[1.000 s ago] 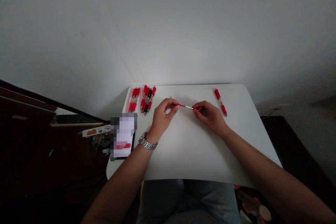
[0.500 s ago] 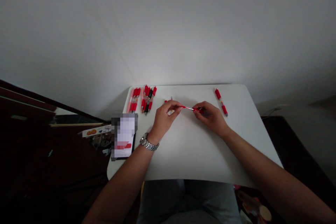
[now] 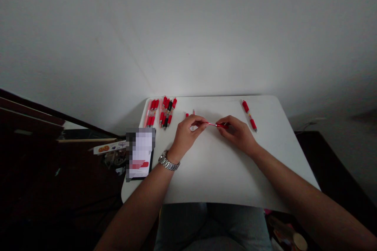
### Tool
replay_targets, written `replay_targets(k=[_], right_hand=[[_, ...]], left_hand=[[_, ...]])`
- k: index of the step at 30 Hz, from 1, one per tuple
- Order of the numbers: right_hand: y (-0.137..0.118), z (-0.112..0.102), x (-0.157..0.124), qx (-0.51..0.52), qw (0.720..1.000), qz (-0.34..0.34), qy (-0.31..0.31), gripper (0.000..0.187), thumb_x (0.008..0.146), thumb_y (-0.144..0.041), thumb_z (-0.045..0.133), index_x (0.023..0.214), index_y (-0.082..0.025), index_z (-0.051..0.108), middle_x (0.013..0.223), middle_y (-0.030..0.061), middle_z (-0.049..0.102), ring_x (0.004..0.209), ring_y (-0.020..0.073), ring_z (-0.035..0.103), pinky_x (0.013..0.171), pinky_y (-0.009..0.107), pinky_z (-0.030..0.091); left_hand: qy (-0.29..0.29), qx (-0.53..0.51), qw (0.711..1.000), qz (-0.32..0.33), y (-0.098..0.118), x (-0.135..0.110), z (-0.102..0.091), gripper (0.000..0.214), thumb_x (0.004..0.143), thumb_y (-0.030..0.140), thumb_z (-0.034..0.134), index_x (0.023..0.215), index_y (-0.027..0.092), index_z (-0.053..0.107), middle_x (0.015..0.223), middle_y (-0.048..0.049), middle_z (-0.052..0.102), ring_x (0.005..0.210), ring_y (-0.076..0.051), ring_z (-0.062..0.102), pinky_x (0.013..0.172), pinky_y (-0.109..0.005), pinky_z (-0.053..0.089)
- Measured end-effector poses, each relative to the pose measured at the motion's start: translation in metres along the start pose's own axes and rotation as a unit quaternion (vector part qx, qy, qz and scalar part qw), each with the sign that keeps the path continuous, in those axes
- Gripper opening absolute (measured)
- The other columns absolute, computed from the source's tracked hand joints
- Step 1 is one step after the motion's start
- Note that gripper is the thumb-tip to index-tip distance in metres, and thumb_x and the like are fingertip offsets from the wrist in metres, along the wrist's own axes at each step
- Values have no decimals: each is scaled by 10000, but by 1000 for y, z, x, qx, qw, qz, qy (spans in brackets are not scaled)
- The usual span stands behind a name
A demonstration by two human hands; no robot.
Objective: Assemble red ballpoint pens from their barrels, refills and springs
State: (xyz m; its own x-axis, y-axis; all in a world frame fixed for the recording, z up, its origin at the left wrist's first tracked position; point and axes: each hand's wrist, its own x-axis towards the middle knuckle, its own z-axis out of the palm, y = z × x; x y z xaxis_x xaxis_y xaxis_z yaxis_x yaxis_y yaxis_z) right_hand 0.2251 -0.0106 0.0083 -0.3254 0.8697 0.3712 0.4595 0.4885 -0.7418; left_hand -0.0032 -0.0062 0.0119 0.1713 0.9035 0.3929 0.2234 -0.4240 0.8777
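My left hand (image 3: 190,131) is closed in a pinch on a thin pen refill (image 3: 212,124), whose pale and red length spans the small gap between my hands. My right hand (image 3: 235,132) is closed round a red pen part (image 3: 222,125), likely the front grip, and the refill runs into its end. Fingers cover much of both pieces. Behind my left hand, partly hidden, lie a red pen piece (image 3: 187,115) and a thin upright-looking piece (image 3: 193,112). A whole red pen (image 3: 249,116) rests on the table beyond my right hand.
On the white table (image 3: 218,176), several red pens (image 3: 152,113) and another bunch with a black pen (image 3: 168,113) lie at the back left. A phone (image 3: 140,153) with a blurred screen lies at the left edge. A wall (image 3: 206,47) rises behind.
My left hand has come slightly closer to my right, and less of the refill shows between them. The whole view has shifted a little.
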Motion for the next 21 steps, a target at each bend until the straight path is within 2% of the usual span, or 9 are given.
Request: replay_targets(k=[5, 21], right_hand=[[1, 0, 0, -4, 1000, -2, 3, 114, 957, -328, 627, 1028, -247, 665, 922, 49, 714, 812, 201, 667, 746, 352, 561], [-4, 0, 2, 2, 1000, 12, 10, 156, 960, -379, 625, 1029, -250, 679, 905, 52, 726, 794, 204, 679, 732, 359, 580]], left_hand=[[-6, 4, 1000, 0, 3, 0, -1, 109, 930, 291, 722, 990, 201, 734, 960, -38, 762, 876, -136, 725, 850, -274, 610], [-6, -12, 1000, -8, -1, -1, 1, 151, 932, 327, 716, 1028, 213, 738, 1007, -55, 766, 910, -159, 736, 881, -319, 625]])
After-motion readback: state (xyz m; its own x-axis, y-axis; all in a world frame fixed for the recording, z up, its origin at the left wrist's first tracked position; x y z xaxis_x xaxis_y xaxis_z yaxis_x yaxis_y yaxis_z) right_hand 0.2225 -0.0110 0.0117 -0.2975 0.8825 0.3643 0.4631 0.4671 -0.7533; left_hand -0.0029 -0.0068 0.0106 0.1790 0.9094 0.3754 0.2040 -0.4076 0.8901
